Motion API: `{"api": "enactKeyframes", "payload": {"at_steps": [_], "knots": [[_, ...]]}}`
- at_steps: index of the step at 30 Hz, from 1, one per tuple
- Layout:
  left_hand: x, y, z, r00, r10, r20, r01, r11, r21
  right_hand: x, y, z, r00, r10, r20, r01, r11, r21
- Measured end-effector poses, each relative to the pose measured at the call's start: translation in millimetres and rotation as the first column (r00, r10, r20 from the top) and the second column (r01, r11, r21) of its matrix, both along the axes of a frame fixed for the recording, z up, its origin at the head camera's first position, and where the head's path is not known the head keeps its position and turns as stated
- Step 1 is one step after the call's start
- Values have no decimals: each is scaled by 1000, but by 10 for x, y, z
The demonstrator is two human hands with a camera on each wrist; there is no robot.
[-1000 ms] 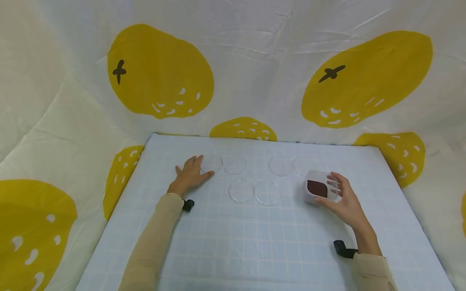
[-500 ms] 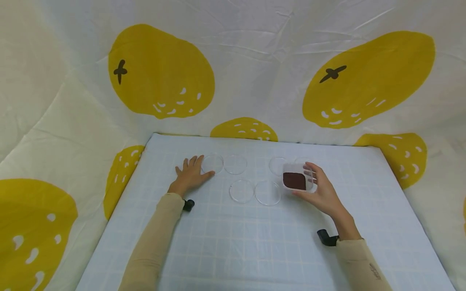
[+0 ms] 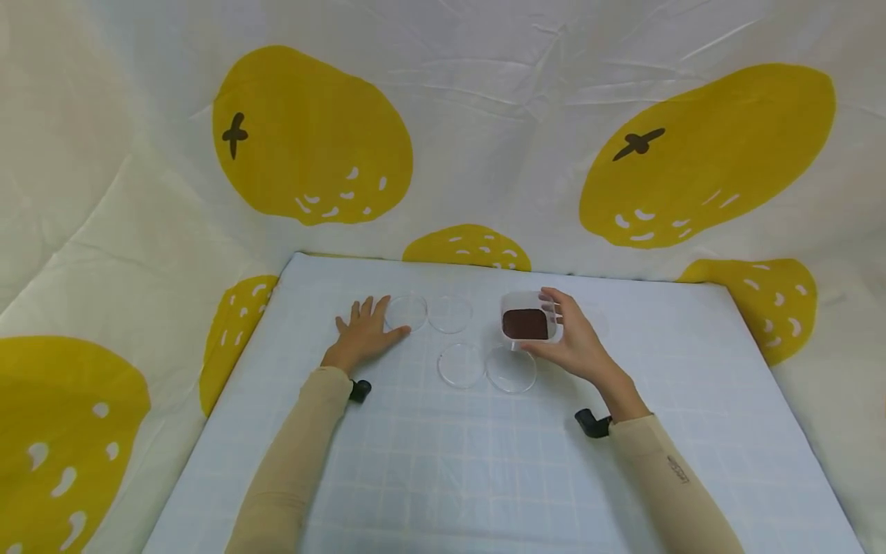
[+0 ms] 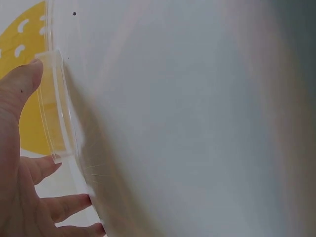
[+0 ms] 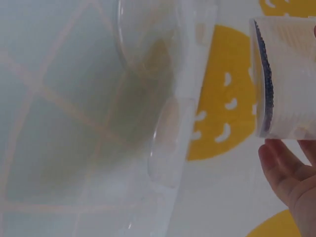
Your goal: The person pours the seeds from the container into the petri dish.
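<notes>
My left hand [image 3: 363,333] lies on the table with fingers spread; its thumb and index finger touch the rim of a clear round dish [image 3: 406,313]. In the left wrist view that dish [image 4: 57,108] sits between thumb and index finger. My right hand [image 3: 573,338] grips a clear square plastic container [image 3: 527,299] from its right side, raised above the table. Something dark brown [image 3: 524,324] fills part of it; in the right wrist view it shows as a thin, rough-edged dark layer [image 5: 267,79] along the side of the container [image 5: 294,74].
Another clear dish [image 3: 450,314] stands beside the left one. Nearer me are two more dishes, one left [image 3: 461,365] and one right [image 3: 511,369]. A further pair at the back right is mostly hidden by the container and right hand. A pale checked cloth [image 3: 443,477] covers the table.
My right hand has carried the container leftward and slightly back, from the right of the dishes to the far-middle of the table. My left hand has stayed in place.
</notes>
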State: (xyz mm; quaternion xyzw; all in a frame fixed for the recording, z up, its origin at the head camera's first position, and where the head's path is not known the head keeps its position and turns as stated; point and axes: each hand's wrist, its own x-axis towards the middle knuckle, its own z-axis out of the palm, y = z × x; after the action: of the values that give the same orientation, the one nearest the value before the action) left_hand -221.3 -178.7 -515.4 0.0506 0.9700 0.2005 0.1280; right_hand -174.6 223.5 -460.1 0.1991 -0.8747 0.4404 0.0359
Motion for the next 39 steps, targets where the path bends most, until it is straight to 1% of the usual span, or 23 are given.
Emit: {"api": "enactKeyframes", "payload": {"at_steps": [3, 8, 16, 20, 23, 31, 39], "knots": [[-2, -6, -2, 1000, 3, 2, -3, 1000, -6, -96, -99, 22, 1000, 19, -2, -19, 1000, 6], [7, -10, 20, 1000, 0, 0, 0, 1000, 20, -247, -279, 31, 998, 61, -13, -61, 998, 3], [15, 10, 41, 1000, 6, -1, -6, 1000, 9, -450, -505, -23, 992, 108, -60, -108, 994, 3], [23, 10, 42, 1000, 9, -2, -9, 1000, 3, -548, -602, -81, 990, 115, -78, -112, 993, 37], [19, 2, 27, 1000, 8, -6, -8, 1000, 2, -610, -667, -111, 989, 118, -95, -112, 992, 64], [-13, -9, -26, 1000, 10, -6, -10, 1000, 1, -730, -822, -119, 982, 129, -136, -116, 988, 97], [-4, -2, 8, 1000, 11, 7, -11, 1000, -7, -830, -943, -166, 970, 162, -182, -137, 980, 143]]}}
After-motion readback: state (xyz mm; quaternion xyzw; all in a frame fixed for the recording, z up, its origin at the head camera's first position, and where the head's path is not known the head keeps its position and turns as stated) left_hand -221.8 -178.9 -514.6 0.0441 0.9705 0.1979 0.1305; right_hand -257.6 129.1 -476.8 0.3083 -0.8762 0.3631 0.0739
